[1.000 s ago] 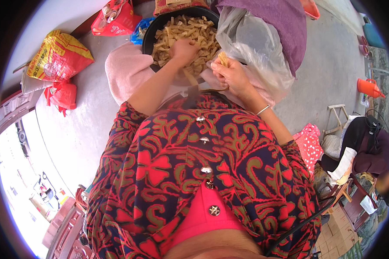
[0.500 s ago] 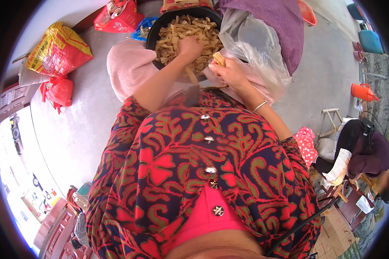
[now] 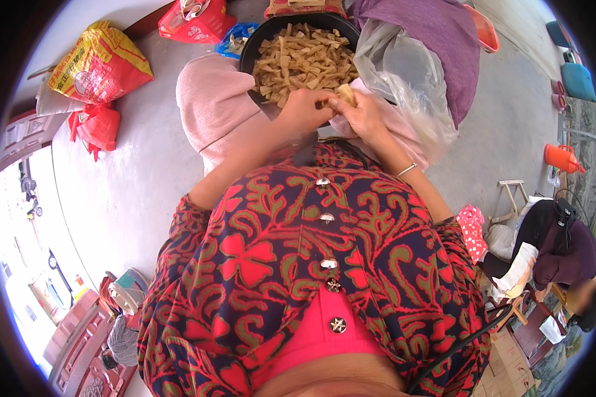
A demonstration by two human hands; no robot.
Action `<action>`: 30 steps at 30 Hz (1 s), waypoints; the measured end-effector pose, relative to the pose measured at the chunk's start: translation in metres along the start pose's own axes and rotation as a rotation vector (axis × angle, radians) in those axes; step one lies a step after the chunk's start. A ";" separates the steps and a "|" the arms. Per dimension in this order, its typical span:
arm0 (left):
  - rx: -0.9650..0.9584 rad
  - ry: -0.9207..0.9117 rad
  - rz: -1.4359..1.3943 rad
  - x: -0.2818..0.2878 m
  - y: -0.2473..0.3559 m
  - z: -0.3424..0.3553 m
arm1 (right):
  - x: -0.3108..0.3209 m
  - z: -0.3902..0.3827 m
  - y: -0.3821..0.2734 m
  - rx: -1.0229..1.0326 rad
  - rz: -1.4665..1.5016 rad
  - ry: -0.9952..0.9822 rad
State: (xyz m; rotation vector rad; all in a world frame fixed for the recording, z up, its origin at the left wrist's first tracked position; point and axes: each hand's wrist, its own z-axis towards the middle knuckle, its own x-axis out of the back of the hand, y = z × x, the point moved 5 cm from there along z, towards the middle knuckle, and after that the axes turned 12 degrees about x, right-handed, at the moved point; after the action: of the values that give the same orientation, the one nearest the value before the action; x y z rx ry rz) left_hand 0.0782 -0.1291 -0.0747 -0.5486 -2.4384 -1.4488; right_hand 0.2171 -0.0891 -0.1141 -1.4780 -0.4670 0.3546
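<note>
A black basin point(image 3: 248, 61), heaped with pale tan-yellow strips point(image 3: 304, 56), rests just beyond my lap. In front of its near rim, my right hand point(image 3: 366, 118) is closed around a small bunch of tan strips point(image 3: 345, 94), whose ends stick out above the fingers. My left hand point(image 3: 304, 112) meets it there, fingertips pinched together by the right thumb. Whatever the left fingertips pinch is too small or hidden to make out. Pink cloth point(image 3: 212, 89) covers my knees under both forearms.
A clear plastic bag point(image 3: 410, 79) lies over purple cloth point(image 3: 447, 40) right of the basin. Red and yellow bags point(image 3: 102, 63) stand at the left. An orange jug point(image 3: 563, 159) is at far right. Another person point(image 3: 566, 245) sits at the lower right.
My left hand has come out of the basin, back and to the right, to meet my right hand. The right hand keeps its bunch of strips. The whole view has shifted slightly.
</note>
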 end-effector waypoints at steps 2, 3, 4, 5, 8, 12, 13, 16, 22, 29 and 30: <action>-0.008 0.126 -0.086 0.001 -0.006 -0.018 | -0.006 -0.005 -0.001 -0.072 0.040 -0.184; -0.015 0.185 -0.131 0.003 -0.008 -0.023 | -0.007 -0.006 0.002 -0.127 0.035 -0.247; -0.028 0.212 -0.057 0.006 -0.007 -0.025 | -0.007 -0.007 0.005 -0.182 0.029 -0.307; -0.022 0.161 -0.041 0.004 -0.008 -0.027 | -0.009 -0.011 0.008 -0.240 0.026 -0.369; -0.085 0.025 -0.076 -0.002 -0.005 -0.027 | -0.009 -0.019 -0.034 -0.448 0.327 -0.415; -0.097 -0.249 -0.450 -0.012 0.002 -0.029 | -0.017 -0.023 -0.033 -0.402 0.516 -0.384; -0.026 -0.343 -0.563 -0.014 0.001 -0.030 | -0.016 -0.026 -0.037 -0.392 0.567 -0.391; -0.114 -0.468 -0.727 -0.006 0.028 -0.047 | -0.021 -0.032 -0.045 -0.340 0.818 -0.462; -0.117 -0.468 -0.774 -0.009 0.023 -0.045 | -0.021 -0.039 -0.037 -0.261 0.831 -0.486; 0.045 0.158 -0.143 0.019 -0.028 0.024 | -0.009 -0.020 -0.016 -0.440 0.783 0.017; 0.052 0.304 0.089 0.031 -0.026 0.034 | -0.011 -0.019 -0.017 -0.447 0.825 0.024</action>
State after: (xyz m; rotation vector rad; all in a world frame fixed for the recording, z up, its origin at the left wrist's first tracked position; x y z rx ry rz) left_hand 0.0385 -0.1048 -0.0985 -0.3877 -2.1800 -1.3215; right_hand 0.2162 -0.1121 -0.0987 -2.0747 0.1270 0.9208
